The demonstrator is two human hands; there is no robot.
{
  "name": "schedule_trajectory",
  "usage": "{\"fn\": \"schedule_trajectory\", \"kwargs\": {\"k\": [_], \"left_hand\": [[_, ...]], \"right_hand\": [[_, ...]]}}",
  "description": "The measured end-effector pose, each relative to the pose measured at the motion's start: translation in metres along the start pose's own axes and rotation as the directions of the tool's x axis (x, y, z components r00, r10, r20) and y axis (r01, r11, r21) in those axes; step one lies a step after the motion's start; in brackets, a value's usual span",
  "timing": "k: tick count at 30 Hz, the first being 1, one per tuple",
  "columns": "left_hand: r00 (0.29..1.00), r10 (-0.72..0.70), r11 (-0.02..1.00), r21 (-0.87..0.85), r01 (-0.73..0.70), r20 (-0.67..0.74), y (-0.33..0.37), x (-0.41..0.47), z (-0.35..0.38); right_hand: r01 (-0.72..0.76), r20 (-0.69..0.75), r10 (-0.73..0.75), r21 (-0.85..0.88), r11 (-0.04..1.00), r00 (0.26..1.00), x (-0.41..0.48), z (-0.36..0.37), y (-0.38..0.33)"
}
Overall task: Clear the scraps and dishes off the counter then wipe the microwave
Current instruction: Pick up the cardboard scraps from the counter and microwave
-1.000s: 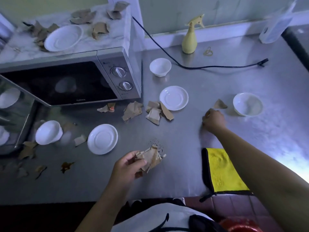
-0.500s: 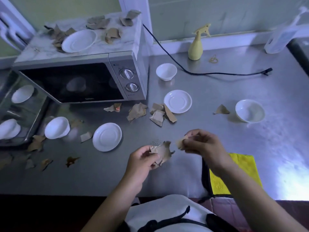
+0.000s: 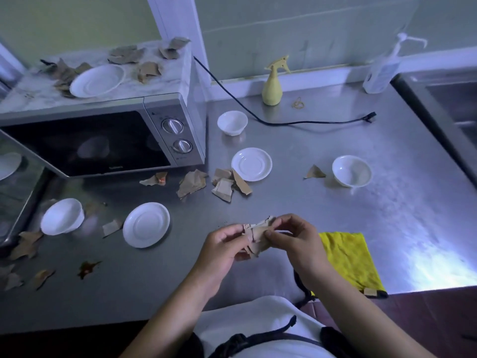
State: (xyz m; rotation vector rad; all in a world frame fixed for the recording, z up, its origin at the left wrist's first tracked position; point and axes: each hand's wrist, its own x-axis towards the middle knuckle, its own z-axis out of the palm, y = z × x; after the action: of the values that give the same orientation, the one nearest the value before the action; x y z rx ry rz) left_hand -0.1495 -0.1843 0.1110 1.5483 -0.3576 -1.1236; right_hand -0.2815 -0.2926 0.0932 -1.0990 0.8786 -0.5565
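Steel counter [image 3: 387, 208] runs across the room, and it is a mess. At the far left stands one silver microwave [image 3: 103, 140] with its door swung open. On its top lie one white saucer [image 3: 96, 80] and a scatter of torn brown paper scraps [image 3: 148, 69].

On the counter I count three white bowls, near left [image 3: 62, 217], far middle [image 3: 232, 122] and right [image 3: 351, 174], and two more white saucers [image 3: 145, 224] [image 3: 251, 164]. Loose scraps lie at the near left [image 3: 25, 244], more sit in a cluster before the microwave [image 3: 222, 187], and a single one [image 3: 314, 173] lies just beside the right bowl.

In the near middle, the left hand [image 3: 222, 246] and right hand [image 3: 291, 239] both pinch one bundle of brown scraps [image 3: 255, 239], held above the counter. To the right lies one yellow cloth [image 3: 346, 257] at the near edge. Far back stand one yellow spray bottle [image 3: 272, 86] and one clear pump bottle [image 3: 380, 71].
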Motion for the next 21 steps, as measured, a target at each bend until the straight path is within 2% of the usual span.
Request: {"fn": "schedule_trajectory", "kwargs": {"k": [4, 9, 11, 13, 15, 18, 21], "left_hand": [[1.000, 0.017, 1.000, 0.007, -0.017, -0.009, -0.003, -0.005, -0.008], [0.979, 0.014, 1.000, -0.021, -0.018, -0.202, -0.003, -0.014, -0.032], [0.963, 0.001, 0.999, -0.044, -0.013, -0.270, -0.004, -0.020, -0.046], [0.948, -0.019, 0.998, -0.065, -0.002, -0.318, -0.006, -0.027, -0.060], [0.931, -0.043, 0.998, -0.067, 0.020, -0.361, -0.012, -0.036, -0.070], [0.898, -0.098, 0.994, -0.091, 0.065, -0.429, -0.020, -0.048, -0.084], [0.874, -0.130, 0.987, -0.147, 0.068, -0.469, -0.026, -0.058, -0.094]], "right_hand": [[0.018, 0.034, -0.018, -0.003, 1.000, 0.999, 0.003, 0.011, 0.003], [-0.102, 0.183, 0.101, 0.000, 0.995, 0.978, 0.025, 0.025, 0.004], [-0.140, 0.097, 0.146, -0.071, 0.988, 0.985, 0.052, 0.026, 0.009], [-0.138, -0.055, 0.127, -0.292, 0.946, 0.990, 0.087, 0.026, 0.022], [-0.171, -0.152, 0.112, -0.467, 0.868, 0.982, 0.122, 0.029, 0.032], [-0.229, -0.200, 0.134, -0.594, 0.771, 0.971, 0.172, 0.038, 0.044], [-0.318, -0.302, 0.131, -0.737, 0.597, 0.944, 0.205, 0.057, 0.052]]}}
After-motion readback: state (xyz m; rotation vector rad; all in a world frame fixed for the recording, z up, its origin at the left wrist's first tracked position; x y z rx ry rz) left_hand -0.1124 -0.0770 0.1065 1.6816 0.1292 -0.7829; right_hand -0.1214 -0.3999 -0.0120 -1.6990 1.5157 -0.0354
